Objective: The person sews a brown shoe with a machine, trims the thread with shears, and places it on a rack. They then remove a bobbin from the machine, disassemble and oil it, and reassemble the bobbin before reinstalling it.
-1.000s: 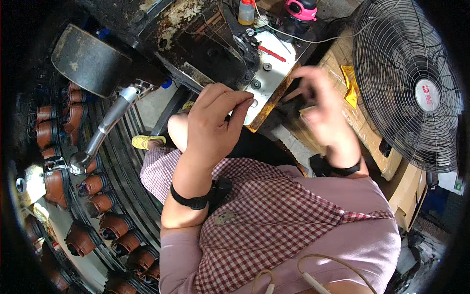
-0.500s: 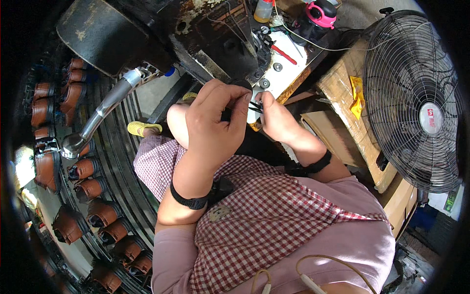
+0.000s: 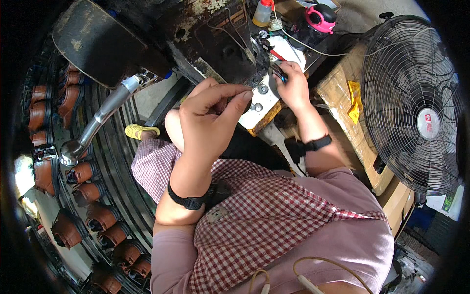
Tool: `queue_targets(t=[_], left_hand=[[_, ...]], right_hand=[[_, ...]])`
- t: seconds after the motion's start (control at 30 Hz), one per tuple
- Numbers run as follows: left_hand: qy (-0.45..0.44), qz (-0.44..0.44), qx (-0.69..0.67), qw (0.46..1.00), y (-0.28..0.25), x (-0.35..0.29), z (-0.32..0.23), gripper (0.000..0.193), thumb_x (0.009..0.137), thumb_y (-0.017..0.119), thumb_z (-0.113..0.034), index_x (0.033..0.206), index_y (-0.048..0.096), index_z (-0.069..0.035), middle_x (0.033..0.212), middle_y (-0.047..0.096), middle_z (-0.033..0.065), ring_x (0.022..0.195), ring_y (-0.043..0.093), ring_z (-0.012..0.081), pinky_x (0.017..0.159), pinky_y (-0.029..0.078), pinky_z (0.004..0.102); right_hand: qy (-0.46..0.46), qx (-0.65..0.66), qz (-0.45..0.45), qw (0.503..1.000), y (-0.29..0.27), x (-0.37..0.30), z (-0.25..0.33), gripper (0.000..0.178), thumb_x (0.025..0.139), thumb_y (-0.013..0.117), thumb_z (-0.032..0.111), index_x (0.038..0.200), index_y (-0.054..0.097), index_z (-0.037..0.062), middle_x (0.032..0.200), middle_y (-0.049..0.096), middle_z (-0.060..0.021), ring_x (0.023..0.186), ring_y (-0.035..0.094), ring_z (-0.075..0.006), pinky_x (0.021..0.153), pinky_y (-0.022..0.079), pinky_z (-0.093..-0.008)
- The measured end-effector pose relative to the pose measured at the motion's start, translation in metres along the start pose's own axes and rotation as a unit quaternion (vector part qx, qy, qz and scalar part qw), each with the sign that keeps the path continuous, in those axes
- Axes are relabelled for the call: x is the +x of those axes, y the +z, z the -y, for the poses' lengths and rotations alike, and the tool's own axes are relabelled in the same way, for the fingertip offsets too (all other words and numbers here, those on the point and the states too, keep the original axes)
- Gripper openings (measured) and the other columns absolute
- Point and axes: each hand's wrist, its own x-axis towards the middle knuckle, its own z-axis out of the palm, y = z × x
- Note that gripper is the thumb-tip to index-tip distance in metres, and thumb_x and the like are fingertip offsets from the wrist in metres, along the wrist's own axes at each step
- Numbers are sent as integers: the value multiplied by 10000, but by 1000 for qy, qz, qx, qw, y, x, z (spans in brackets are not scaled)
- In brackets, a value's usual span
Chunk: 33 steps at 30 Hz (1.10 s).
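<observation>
My left hand (image 3: 208,117) is raised in front of the dark machine, thumb and forefinger pinched together. A small dark bit shows at their tips, too small to name. Farther right, over the white work surface (image 3: 250,117), my right hand (image 3: 294,88) is closed round a small dark metal hand tool (image 3: 280,73) with a bluish glint. Its fingers hide most of that tool, so its kind is unclear. Beside it lies a red-handled tool (image 3: 277,53). Two round metal pieces, one a grey disc (image 3: 263,89), rest on the white surface near my left fingertips.
The dark, worn machine (image 3: 210,44) fills the far middle. A metal-tubed lamp-like arm (image 3: 105,105) reaches down at left, above racks of brown shoes (image 3: 68,228). At right stand a large fan (image 3: 416,103) and a taped cardboard box (image 3: 338,93). A bottle (image 3: 263,13) stands at the back.
My right hand has moved away from my left fingertips, farther back and right over the white surface, carrying the dark tool. My left hand keeps its pinch in nearly the same place.
</observation>
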Motion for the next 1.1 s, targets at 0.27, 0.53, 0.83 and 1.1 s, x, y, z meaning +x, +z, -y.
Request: queue_targets(t=[0.27, 0.53, 0.83, 1.1], left_hand=[[-30, -15, -150, 988, 5, 6, 1, 112, 783, 726, -23, 892, 715, 3, 681, 498, -24, 594, 433, 28, 510, 328, 191], [-7, 10, -91, 996, 7, 2, 3, 126, 765, 731, -32, 890, 726, -17, 626, 474, -15, 570, 407, 48, 484, 281, 213], [6, 11, -49, 999, 6, -5, -8, 110, 749, 742, -40, 854, 723, -15, 614, 484, 4, 559, 426, 66, 482, 307, 230], [29, 64, -40, 997, 14, 2, 3, 98, 785, 706, -40, 828, 637, 14, 730, 537, 49, 599, 472, 104, 528, 363, 240]], right_hand=[[84, 228, 11, 970, -25, 13, 43, 311, 712, 726, -38, 1017, 678, 4, 952, 655, -76, 828, 633, -142, 734, 500, -264], [66, 544, 149, 823, -81, 9, 122, 483, 678, 747, -95, 1140, 633, -5, 1156, 564, -63, 890, 607, -77, 667, 484, -165], [30, 518, 83, 851, -78, -3, 122, 420, 683, 768, -73, 1086, 657, -27, 1083, 592, -88, 855, 613, -116, 704, 513, -220], [55, 458, 71, 884, -85, 0, 115, 336, 729, 751, -21, 1056, 671, -21, 962, 682, -87, 838, 624, -107, 781, 507, -252]])
